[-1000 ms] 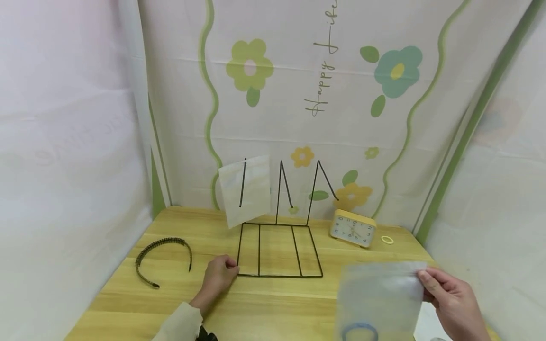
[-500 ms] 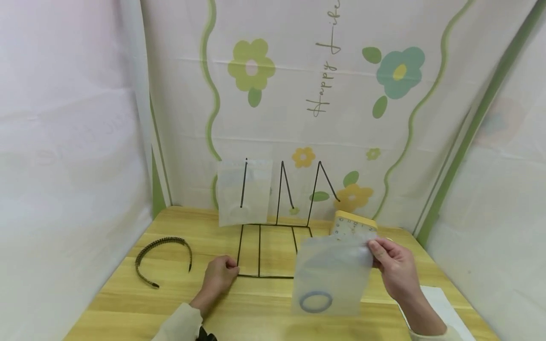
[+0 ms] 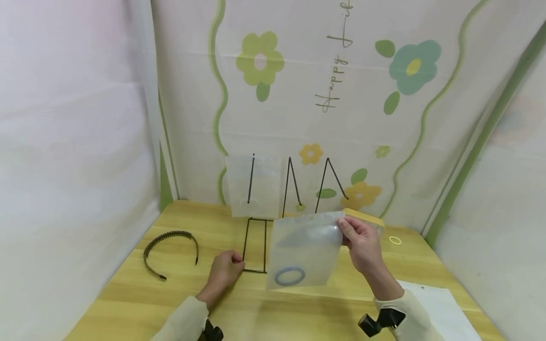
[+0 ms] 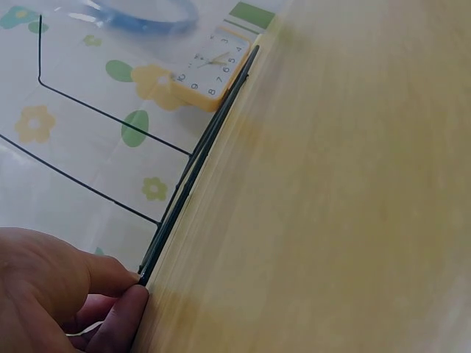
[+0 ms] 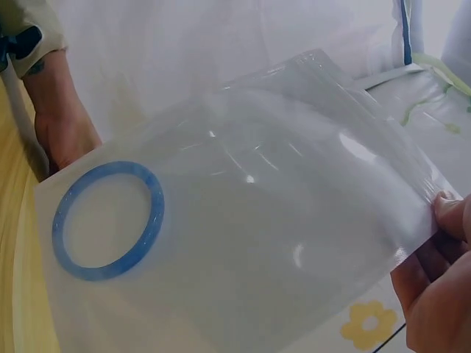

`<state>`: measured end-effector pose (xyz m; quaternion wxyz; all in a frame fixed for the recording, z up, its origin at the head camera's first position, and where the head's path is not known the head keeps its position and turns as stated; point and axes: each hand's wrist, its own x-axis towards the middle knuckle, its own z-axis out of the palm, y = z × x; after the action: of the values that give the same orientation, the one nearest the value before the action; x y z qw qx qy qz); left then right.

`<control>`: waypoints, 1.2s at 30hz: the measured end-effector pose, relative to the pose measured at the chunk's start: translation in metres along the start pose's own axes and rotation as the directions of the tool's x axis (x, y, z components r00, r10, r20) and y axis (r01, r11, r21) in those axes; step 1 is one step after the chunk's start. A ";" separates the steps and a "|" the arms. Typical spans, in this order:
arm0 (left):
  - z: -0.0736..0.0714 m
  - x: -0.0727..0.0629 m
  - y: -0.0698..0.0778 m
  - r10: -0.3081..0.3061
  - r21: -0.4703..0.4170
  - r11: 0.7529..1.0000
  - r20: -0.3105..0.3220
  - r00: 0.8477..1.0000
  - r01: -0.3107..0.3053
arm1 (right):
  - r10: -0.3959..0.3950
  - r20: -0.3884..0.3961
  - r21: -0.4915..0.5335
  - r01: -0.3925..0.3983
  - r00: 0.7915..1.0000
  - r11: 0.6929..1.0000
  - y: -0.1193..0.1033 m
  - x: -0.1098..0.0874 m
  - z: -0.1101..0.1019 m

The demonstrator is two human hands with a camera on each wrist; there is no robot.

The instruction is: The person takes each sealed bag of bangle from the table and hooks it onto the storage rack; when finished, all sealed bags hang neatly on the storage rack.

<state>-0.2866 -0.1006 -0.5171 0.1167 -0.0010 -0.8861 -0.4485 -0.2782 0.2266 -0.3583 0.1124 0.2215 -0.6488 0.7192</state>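
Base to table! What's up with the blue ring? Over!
Left grip pinching black rack at front corner. Right grip pinching clear bag, blue ring inside. Other bag on leftmost hook; yellow clock behind right grip.

Curtained booth: flowered cloth (image 3: 298, 113), wooden table (image 3: 298, 310)

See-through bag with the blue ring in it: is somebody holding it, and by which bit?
Yes, the right hand pinches the bag by its upper right corner, as seen in the head view.
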 end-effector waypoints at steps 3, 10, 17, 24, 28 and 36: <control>0.000 0.002 0.001 -0.003 0.001 1.000 0.011 1.000 0.003 | 0.012 -0.004 0.012 -0.012 1.000 1.000 0.001 0.007 0.006; -0.001 0.002 0.003 0.001 0.018 1.000 0.010 1.000 -0.002 | 0.073 -0.029 0.041 -0.072 0.997 0.997 0.001 0.013 0.016; -0.001 0.000 0.004 0.008 0.021 1.000 -0.013 1.000 -0.007 | 0.106 -0.071 0.039 -0.104 0.992 0.994 0.002 0.020 0.019; -0.001 0.001 0.003 0.000 0.019 1.000 -0.005 1.000 0.000 | 0.140 -0.061 0.077 -0.136 0.988 0.988 0.008 0.029 0.020; -0.001 0.001 0.002 -0.003 0.016 1.000 0.006 1.000 0.002 | 0.157 -0.063 0.076 -0.152 0.986 0.985 0.012 0.032 0.020; 0.001 0.001 0.002 -0.015 0.010 1.000 0.008 1.000 0.014 | 0.218 -0.100 0.067 -0.212 0.971 0.975 0.020 0.043 0.019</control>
<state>-0.2872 -0.0986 -0.5155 0.1099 0.0042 -0.8888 -0.4448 -0.3217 0.2001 -0.3543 0.0623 0.1142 -0.6418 0.7557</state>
